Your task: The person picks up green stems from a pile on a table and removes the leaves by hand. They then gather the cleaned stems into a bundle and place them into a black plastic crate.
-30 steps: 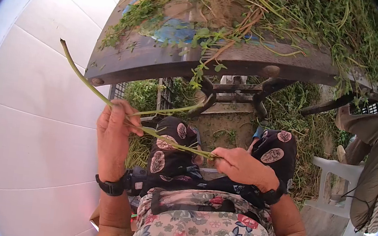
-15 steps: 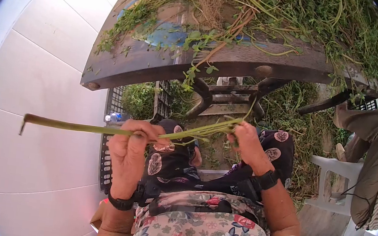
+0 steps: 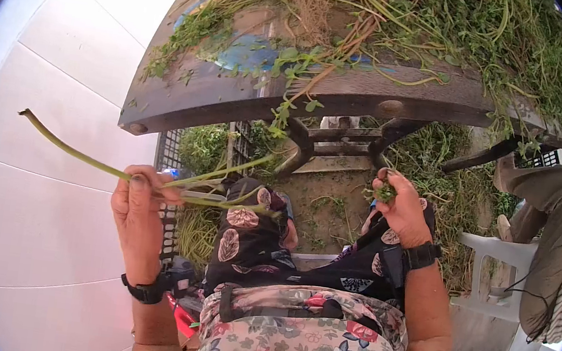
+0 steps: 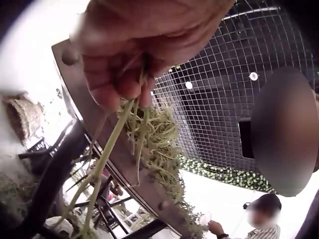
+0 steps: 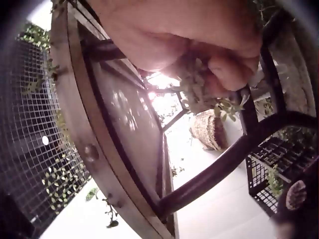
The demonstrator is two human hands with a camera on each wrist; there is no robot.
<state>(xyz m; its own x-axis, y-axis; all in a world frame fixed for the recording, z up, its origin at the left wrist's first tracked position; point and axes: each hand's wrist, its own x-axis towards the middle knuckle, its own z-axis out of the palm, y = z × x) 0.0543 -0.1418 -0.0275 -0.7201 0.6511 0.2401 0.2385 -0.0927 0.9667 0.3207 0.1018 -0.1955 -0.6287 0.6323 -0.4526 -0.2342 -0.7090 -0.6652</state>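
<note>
My left hand [image 3: 140, 212] pinches a bundle of long green plant stems [image 3: 75, 150] at the left, over the side of my lap. One thick stem with a dark cut end points up and left; thinner branches spread right, over my knee. In the left wrist view, the stems [image 4: 110, 144] hang from between curled fingertips. My right hand [image 3: 405, 212], apart from the stems, holds a small bunch of leaves [image 3: 384, 192] in curled fingers above my other knee. The right wrist view shows leafy sprigs [image 5: 227, 107] poking out beneath the fingers.
A wooden table [image 3: 197, 109] ahead bears a large heap of leafy stems [image 3: 469, 37], some hanging over its edge. Below are black crates [image 3: 169, 150], curved table legs [image 3: 298, 151] and greens on the floor [image 3: 445, 170]. A white plastic stool [image 3: 501, 254] and another person's leg [image 3: 553, 211] are right.
The hands have moved apart: left hand outward with the stems, right hand away to the right. The right hand has come off the stems and now holds a bunch of leaves.
</note>
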